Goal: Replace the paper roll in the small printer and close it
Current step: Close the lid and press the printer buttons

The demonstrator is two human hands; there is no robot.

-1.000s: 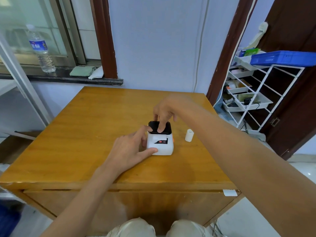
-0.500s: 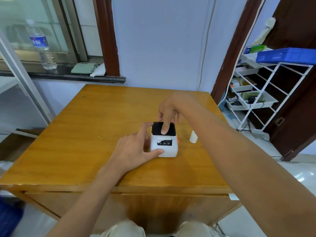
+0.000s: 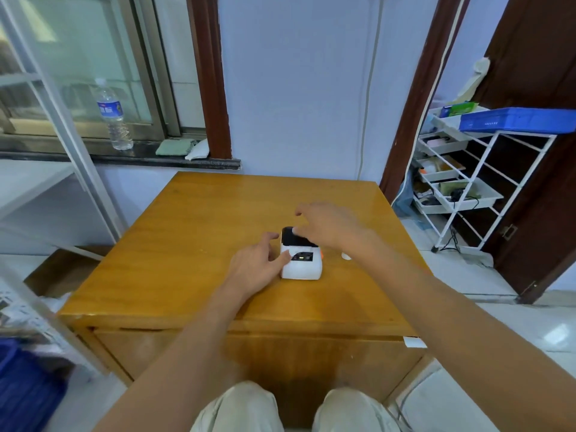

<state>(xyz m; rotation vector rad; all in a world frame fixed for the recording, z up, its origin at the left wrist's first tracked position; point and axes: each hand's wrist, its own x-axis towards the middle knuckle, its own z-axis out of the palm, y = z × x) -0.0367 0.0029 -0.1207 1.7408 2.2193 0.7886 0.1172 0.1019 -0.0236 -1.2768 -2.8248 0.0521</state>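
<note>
A small white printer [image 3: 300,263] sits on the tabletop [image 3: 193,244], a little right of centre and nearer the front edge than the back. Its dark lid [image 3: 294,238] is down on the rear half, and the panel with a small lit display faces up and toward the person. Its long axis runs front to back, square with the table's edges. The left hand [image 3: 257,268] rests against the printer's left side, thumb on the front top corner, fingers loosely curled beside the body. The right hand [image 3: 327,224] hovers over the lid, open and blurred, holding nothing. A white roll [image 3: 346,256] stands just right of the printer, mostly hidden behind the right wrist.
</note>
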